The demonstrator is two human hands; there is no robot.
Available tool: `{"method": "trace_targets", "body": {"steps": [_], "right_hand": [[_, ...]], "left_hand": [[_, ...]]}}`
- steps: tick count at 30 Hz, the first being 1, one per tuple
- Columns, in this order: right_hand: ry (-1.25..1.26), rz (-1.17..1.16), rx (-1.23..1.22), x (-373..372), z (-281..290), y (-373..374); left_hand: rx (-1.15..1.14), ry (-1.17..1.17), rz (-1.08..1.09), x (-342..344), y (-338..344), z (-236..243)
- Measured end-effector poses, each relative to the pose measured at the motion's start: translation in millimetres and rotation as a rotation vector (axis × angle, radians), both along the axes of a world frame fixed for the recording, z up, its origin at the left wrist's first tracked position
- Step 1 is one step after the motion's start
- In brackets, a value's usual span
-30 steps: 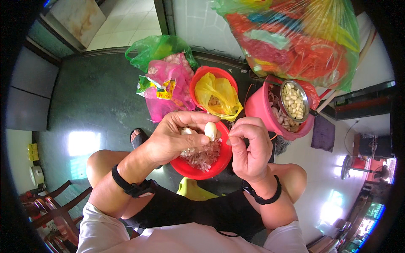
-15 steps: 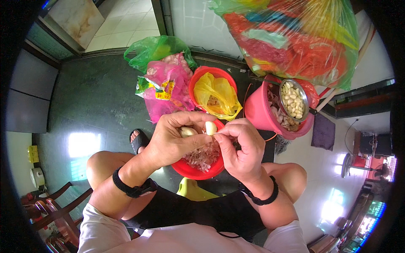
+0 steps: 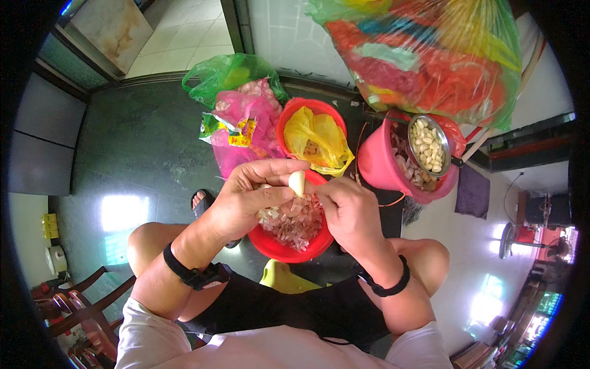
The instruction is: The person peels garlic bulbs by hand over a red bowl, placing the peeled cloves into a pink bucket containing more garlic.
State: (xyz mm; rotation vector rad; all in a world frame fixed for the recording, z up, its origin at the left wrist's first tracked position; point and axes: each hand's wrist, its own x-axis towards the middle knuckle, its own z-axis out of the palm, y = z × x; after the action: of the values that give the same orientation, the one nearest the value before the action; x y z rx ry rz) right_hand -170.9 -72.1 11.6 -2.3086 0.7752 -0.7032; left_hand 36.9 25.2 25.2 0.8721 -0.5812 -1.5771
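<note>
My left hand (image 3: 243, 200) pinches a pale garlic clove (image 3: 297, 182) between thumb and fingertips. Something whitish shows in the palm behind the thumb, too covered to name. Just right of the clove is my right hand (image 3: 351, 212), its thumb and index finger pressed together; whatever they grip is hidden. Both hands hover over a red basin (image 3: 265, 251) between my knees, which holds a heap of papery garlic skins (image 3: 295, 229).
Beyond the basin stand a red tub (image 3: 286, 117) lined with a yellow bag (image 3: 313, 132) and a pink net bag of garlic (image 3: 236, 154). At right, a metal bowl of peeled cloves (image 3: 427, 144) rests on a pink bucket (image 3: 376, 158). A large stuffed plastic bag (image 3: 430, 61) sits behind.
My right hand has drawn slightly right, away from the clove, with its fingers curled in more. The clove has tilted and shifted a little left in my left fingers.
</note>
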Motion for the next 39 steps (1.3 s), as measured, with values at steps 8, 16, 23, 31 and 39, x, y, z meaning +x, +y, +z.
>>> {"method": "trace_targets", "body": {"steps": [8,16,23,31,39], "right_hand": [[0.354,0.04,0.029,6,-11,3],[-0.296,-0.028,0.074,3,8,5],[-0.341,-0.033,-0.002,9,13,10],[-0.272,-0.022,-0.046,17,9,5],[-0.02,-0.12,0.15,6,4,-9]], "left_hand": [[-0.026,-0.009,0.027,4,-1,-14],[0.02,-0.191,0.094,-5,-1,2],[-0.036,-0.287,0.107,-13,-4,-9],[-0.025,-0.362,0.136,-17,-9,-9],[0.046,-0.18,0.057,-10,-6,-2]]}}
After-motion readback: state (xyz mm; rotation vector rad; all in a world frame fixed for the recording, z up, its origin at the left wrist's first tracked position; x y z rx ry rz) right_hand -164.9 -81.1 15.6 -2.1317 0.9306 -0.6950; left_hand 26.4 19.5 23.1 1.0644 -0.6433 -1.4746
